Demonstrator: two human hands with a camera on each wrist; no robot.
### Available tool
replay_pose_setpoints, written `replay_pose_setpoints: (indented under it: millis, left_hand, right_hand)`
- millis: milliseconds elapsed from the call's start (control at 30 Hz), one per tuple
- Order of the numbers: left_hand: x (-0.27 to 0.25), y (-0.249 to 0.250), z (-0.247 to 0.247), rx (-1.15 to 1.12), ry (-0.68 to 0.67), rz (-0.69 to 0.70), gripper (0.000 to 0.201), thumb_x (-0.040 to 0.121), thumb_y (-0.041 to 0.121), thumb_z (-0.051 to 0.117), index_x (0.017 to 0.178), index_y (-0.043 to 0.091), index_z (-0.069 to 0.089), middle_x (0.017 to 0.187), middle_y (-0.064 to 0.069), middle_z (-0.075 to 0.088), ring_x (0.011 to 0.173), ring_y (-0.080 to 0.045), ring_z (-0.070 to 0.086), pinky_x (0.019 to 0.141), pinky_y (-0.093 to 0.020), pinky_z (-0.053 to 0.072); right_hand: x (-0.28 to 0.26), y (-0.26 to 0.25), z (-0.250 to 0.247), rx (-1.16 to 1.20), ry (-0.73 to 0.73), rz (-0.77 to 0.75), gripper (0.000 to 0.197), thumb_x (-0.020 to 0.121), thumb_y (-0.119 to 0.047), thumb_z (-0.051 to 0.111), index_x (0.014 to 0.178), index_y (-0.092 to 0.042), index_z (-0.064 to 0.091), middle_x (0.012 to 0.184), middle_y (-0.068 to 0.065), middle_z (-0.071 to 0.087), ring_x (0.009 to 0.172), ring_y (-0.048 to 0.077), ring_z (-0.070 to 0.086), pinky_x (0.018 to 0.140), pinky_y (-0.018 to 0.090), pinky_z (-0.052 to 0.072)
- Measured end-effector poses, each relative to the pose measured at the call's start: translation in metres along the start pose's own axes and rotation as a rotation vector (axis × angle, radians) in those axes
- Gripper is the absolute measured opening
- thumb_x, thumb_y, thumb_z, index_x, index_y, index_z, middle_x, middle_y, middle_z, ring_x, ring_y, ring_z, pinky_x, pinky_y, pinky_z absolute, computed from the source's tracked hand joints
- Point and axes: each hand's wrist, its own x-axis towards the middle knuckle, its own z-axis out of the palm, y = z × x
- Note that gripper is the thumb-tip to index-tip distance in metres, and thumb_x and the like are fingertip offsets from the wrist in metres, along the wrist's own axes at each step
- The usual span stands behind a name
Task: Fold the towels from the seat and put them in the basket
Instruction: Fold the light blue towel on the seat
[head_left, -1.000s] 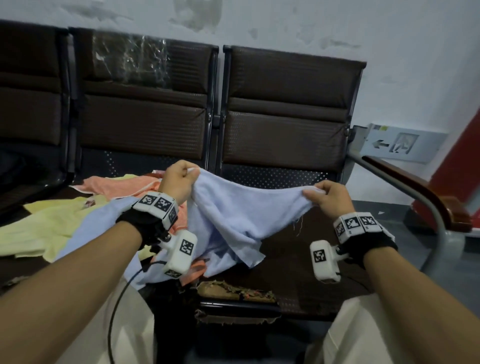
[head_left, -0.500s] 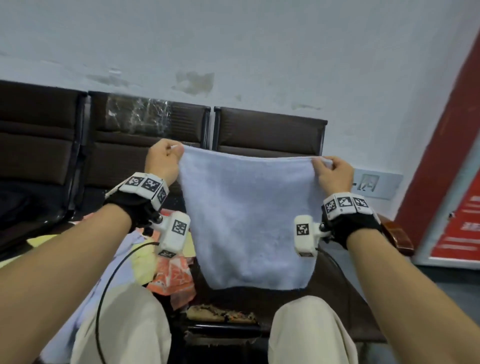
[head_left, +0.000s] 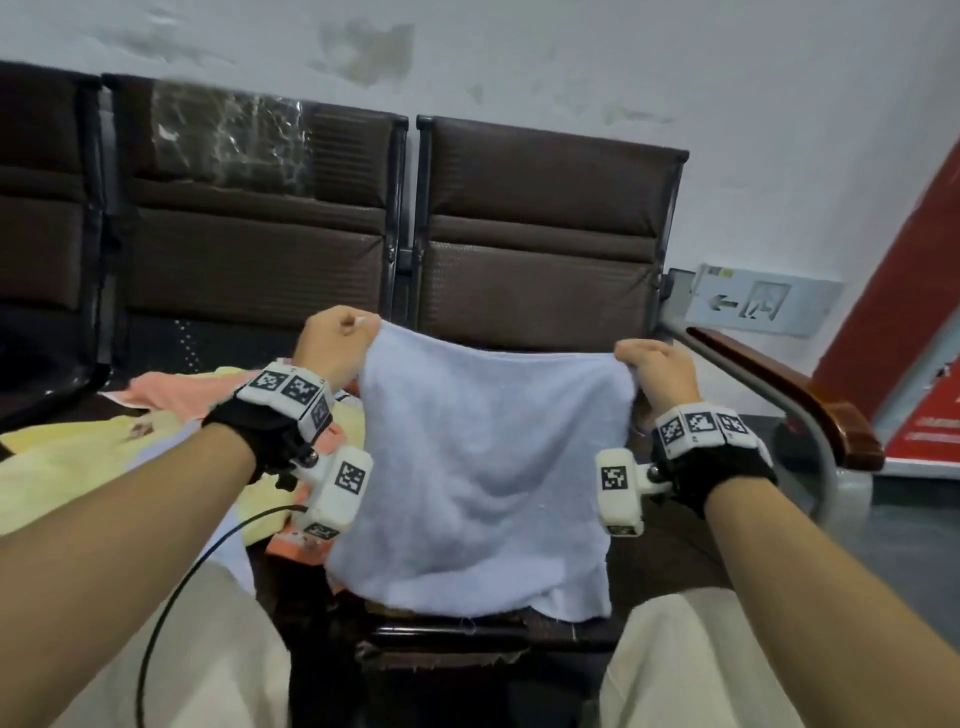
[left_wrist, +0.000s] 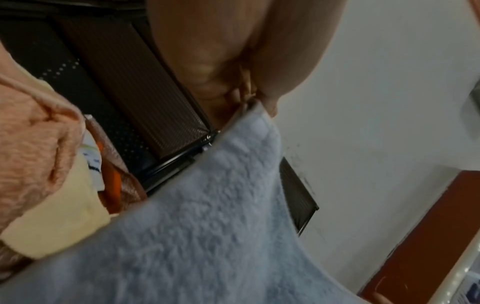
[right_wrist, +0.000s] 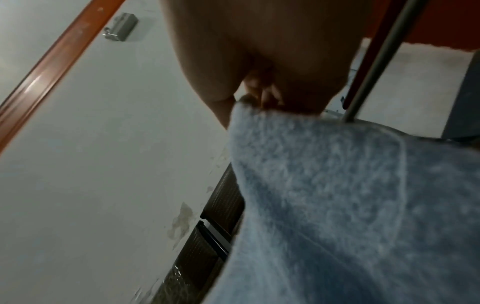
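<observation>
Blue towel (head_left: 483, 467) held up over the seat (head_left: 670, 545), spread flat, lower edge draped on the seat's front. Pinched at its top corners by left hand (head_left: 332, 340) and right hand (head_left: 657, 371), fingers curled. Left of the seat, pink towel (head_left: 171, 389) and yellow towel (head_left: 62, 467) heaped.

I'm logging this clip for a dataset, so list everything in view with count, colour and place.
light blue towel: 1, pale blue, held spread in the air over the right-hand seat, lower edge hanging near the seat's front
yellow towel: 1, pale yellow, lying crumpled on the seat at left
peach towel: 1, peach-orange, on the same seat, behind the yellow one
seats: 3 backs visible, dark brown, in a row against the wall
armrest: 1, brown wood on a grey tube, at the row's right end
exit sign: 1, grey, low on the wall at right
wall: 1, off-white, stained, behind the seats
left hand: 1, pinches the towel's top left corner
right hand: 1, pinches the top right corner
</observation>
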Motion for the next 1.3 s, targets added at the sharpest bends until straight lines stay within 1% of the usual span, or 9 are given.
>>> replay_pose_setpoints:
  millis: [167,400,500,567,667,733,833,967,1300]
  left_hand:
    - [0.005,-0.028,0.033,-0.027,-0.173,-0.025,0.014,0.090,0.024,0.059,0.090,0.015,0.069,0.083,-0.002,0.068,0.075,-0.017,0.062,0.067,-0.034,0.054]
    - [-0.008,-0.065,0.061,-0.021,-0.319,-0.034,0.005,0.087,0.012,0.064,0.084,0.011,0.068,0.072,0.002,0.064,0.061,0.001,0.058,0.057,-0.015,0.046]
    - [-0.013,-0.071,0.067,-0.055,-0.379,-0.051,0.008,0.085,0.008,0.066,0.093,0.010,0.067,0.064,0.013,0.062,0.054,0.009,0.055,0.051,-0.005,0.040]
    - [-0.013,-0.067,0.067,-0.082,-0.403,-0.044,0.012,0.084,0.009,0.067,0.096,0.009,0.068,0.066,0.013,0.066,0.062,0.004,0.056,0.058,-0.010,0.044]
    - [-0.017,-0.060,0.068,-0.137,-0.437,-0.087,0.015,0.083,0.008,0.067,0.098,0.007,0.068,0.087,-0.018,0.067,0.079,-0.023,0.057,0.068,-0.033,0.048]
    - [-0.021,-0.058,0.071,-0.185,-0.479,-0.133,0.015,0.085,0.007,0.064,0.100,0.006,0.068,0.093,-0.027,0.065,0.080,-0.029,0.058,0.065,-0.033,0.051]
    - [-0.025,-0.060,0.076,-0.220,-0.549,-0.159,0.016,0.088,0.008,0.060,0.102,0.012,0.069,0.094,-0.018,0.068,0.078,-0.019,0.065,0.062,-0.024,0.057]
    - [-0.031,-0.064,0.082,-0.227,-0.564,-0.186,0.016,0.092,0.005,0.055,0.102,0.010,0.066,0.091,-0.015,0.068,0.073,-0.014,0.065,0.061,-0.022,0.057]
    - [-0.038,-0.058,0.080,-0.314,-0.593,-0.214,0.018,0.095,0.013,0.051,0.098,0.005,0.067,0.074,-0.005,0.068,0.064,-0.011,0.066,0.061,-0.022,0.058]
  right_hand:
    - [-0.003,0.027,0.023,0.078,-0.306,0.086,0.009,0.080,-0.006,0.066,0.076,-0.009,0.073,0.070,0.004,0.067,0.065,0.014,0.060,0.056,0.023,0.050]
    - [-0.018,0.058,0.042,0.093,-0.900,0.136,0.020,0.083,0.001,0.062,0.102,-0.002,0.067,0.090,0.012,0.071,0.086,0.022,0.070,0.076,0.027,0.056]
    - [-0.024,0.068,0.055,-0.447,-0.852,-0.226,0.014,0.085,0.001,0.062,0.095,-0.004,0.071,0.077,0.006,0.070,0.072,0.014,0.068,0.075,0.032,0.058]
    - [-0.028,0.067,0.062,-0.649,-0.818,-0.424,0.010,0.083,-0.007,0.066,0.090,-0.008,0.074,0.080,0.002,0.071,0.072,0.012,0.066,0.077,0.033,0.055]
    - [-0.029,0.057,0.074,-0.591,-0.853,-0.576,0.005,0.081,-0.013,0.069,0.082,-0.016,0.072,0.089,0.004,0.067,0.082,0.017,0.063,0.081,0.035,0.051]
    - [-0.029,0.054,0.083,-0.452,-0.867,-0.512,0.004,0.083,-0.019,0.066,0.078,-0.017,0.066,0.087,0.002,0.066,0.081,0.018,0.063,0.078,0.037,0.053]
    - [-0.031,0.063,0.092,-0.322,-0.833,-0.393,0.011,0.085,-0.020,0.065,0.076,-0.013,0.063,0.071,0.001,0.063,0.066,0.015,0.057,0.064,0.040,0.049]
    - [-0.035,0.076,0.096,-0.375,-0.838,-0.429,0.011,0.080,-0.021,0.072,0.078,-0.010,0.070,0.077,0.009,0.069,0.076,0.028,0.063,0.074,0.047,0.053]
    - [-0.039,0.084,0.104,-0.307,-0.746,-0.315,0.013,0.078,-0.028,0.075,0.075,-0.015,0.071,0.073,0.001,0.069,0.068,0.009,0.060,0.070,0.037,0.053]
